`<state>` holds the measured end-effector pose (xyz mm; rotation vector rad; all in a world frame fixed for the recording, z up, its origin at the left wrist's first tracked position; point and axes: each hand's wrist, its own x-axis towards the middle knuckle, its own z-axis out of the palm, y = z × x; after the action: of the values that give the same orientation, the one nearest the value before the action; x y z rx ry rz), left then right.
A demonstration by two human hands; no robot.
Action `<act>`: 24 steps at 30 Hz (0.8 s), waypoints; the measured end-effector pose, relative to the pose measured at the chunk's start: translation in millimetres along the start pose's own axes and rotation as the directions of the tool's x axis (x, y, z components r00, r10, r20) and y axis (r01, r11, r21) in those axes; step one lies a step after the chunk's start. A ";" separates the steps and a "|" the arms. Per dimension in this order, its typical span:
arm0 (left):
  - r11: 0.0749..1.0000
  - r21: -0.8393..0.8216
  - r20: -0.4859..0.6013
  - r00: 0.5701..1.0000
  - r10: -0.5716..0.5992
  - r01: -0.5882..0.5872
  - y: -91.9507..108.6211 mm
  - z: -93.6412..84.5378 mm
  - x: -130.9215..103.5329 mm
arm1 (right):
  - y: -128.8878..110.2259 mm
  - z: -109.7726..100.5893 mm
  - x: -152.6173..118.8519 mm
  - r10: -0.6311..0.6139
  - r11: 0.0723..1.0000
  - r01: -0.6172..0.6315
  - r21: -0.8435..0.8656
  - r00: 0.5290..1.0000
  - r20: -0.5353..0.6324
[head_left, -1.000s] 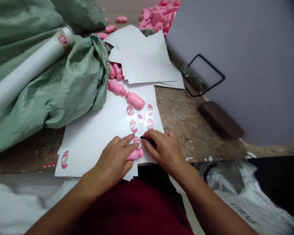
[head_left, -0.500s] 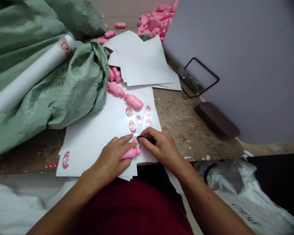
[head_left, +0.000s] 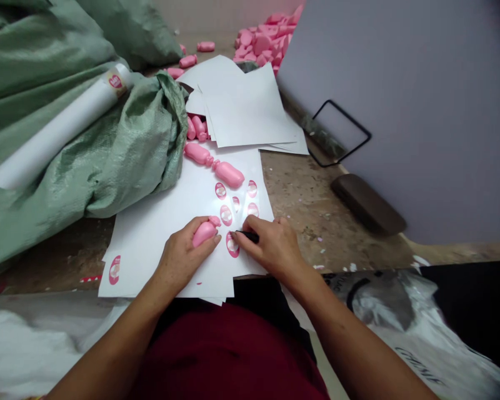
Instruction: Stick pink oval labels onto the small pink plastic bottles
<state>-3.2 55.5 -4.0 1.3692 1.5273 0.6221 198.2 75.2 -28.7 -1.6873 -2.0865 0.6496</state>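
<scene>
left hand (head_left: 182,254) closed around one pink bottle (head_left: 204,235), right hand (head_left: 276,243) pinching one black tool (head_left: 251,237), near the desk's (head_left: 298,194) front edge.
the nearest sticker (head_left: 232,247) could be creased or torn if the tool were pressed too hard; the bottle might be dropped if gripped loosely. seven stickers, some partial, are counted on the white sheets (head_left: 158,236), with two more bottles (head_left: 229,174) toward the far edge.

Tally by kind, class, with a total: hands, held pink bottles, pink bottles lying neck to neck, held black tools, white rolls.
Hands: 2
Held pink bottle: 1
Neck-to-neck pink bottles: 2
Held black tool: 1
White roll: 1
Total: 7
</scene>
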 end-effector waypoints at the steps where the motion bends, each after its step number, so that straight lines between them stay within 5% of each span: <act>1: 1.000 0.000 -0.005 1.000 -0.012 0.012 0.4 0.1 -0.8 | 1.0 -2.6 0.5 0.036 0.992 -0.038 0.118 0.999 0.022; 5: 0.999 -0.020 -0.005 0.999 -0.043 0.043 2.2 -0.7 -2.5 | 1.9 -16.3 -2.4 0.150 0.776 -0.159 0.611 0.986 0.066; 11: 0.968 -0.248 -0.041 0.998 -0.040 0.028 5.8 1.1 -4.0 | -18.5 -32.0 -9.6 0.127 0.600 -0.165 0.782 0.986 0.110; 15: 0.692 -0.705 0.119 0.988 -0.102 0.156 11.5 7.8 -13.8 | -33.1 -32.9 -10.8 0.091 0.583 -0.172 0.794 0.985 0.147; 18: 0.562 -0.801 0.172 0.979 -0.113 0.205 15.0 9.7 -22.9 | -37.8 -28.8 -10.6 0.067 0.622 -0.178 0.762 0.982 0.174; 24: 0.800 -0.589 0.001 0.990 -0.141 0.114 16.7 1.4 -34.1 | -37.7 -23.7 -14.5 0.035 0.727 -0.101 0.679 0.993 0.111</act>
<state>2.7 27.0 20.3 0.7704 1.2877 0.9498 184.2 57.3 12.2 -1.3036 -1.5264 1.3473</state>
